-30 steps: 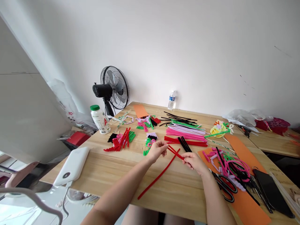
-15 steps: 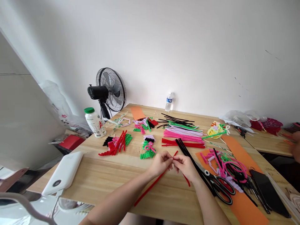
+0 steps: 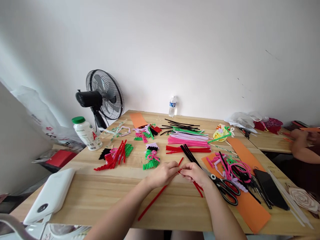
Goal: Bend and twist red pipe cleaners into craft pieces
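Observation:
My left hand (image 3: 162, 174) and my right hand (image 3: 194, 173) meet over the middle of the wooden table (image 3: 105, 196), both pinching red pipe cleaners (image 3: 152, 201). One long red stem runs from my fingers down to the lower left; shorter red ends stick out below my right hand and up past my fingertips. A pair of black-handled scissors (image 3: 226, 188) lies just right of my right hand on an orange sheet (image 3: 255, 213).
Straight pink, red, green and black pipe cleaners (image 3: 188, 140) lie behind my hands. Curled pieces (image 3: 113, 155) sit at left, a tangled pile (image 3: 236, 168) at right. A fan (image 3: 101, 95), white bottle (image 3: 86, 133), water bottle (image 3: 172, 106), power bank (image 3: 50, 195) and another person's arm (image 3: 303, 146) are around.
My hands came together from apart and now pinch the red pipe cleaners at one spot nearer to me. The view has swung right, showing another person's arm at the far right.

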The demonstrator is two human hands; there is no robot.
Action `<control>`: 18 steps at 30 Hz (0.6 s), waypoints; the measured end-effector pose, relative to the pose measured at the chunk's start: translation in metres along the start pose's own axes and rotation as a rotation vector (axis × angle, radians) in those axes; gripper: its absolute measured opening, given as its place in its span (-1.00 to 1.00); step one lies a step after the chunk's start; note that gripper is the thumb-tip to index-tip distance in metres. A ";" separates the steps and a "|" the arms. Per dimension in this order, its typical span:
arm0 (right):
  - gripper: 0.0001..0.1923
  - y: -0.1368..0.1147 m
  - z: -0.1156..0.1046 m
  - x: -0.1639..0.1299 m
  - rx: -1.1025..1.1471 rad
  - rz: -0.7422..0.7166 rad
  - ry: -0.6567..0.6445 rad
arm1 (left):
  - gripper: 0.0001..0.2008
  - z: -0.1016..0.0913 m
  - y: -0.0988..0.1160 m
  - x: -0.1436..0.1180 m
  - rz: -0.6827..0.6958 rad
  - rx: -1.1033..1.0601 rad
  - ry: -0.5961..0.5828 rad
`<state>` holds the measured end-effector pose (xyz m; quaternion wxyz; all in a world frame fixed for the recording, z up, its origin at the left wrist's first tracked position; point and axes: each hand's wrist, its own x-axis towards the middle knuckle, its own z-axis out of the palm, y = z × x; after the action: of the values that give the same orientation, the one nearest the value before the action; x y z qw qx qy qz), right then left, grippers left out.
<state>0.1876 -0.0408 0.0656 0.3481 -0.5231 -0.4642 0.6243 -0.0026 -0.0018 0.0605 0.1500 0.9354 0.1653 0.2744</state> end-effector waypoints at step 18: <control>-0.82 0.007 0.011 0.005 -0.274 -0.297 0.156 | -0.89 0.012 -0.006 0.004 -0.397 -0.432 0.177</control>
<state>0.1762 -0.0405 0.0576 0.3968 -0.5381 -0.5883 0.4548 0.0062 0.0030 0.0509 0.3812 0.8037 0.2950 0.3489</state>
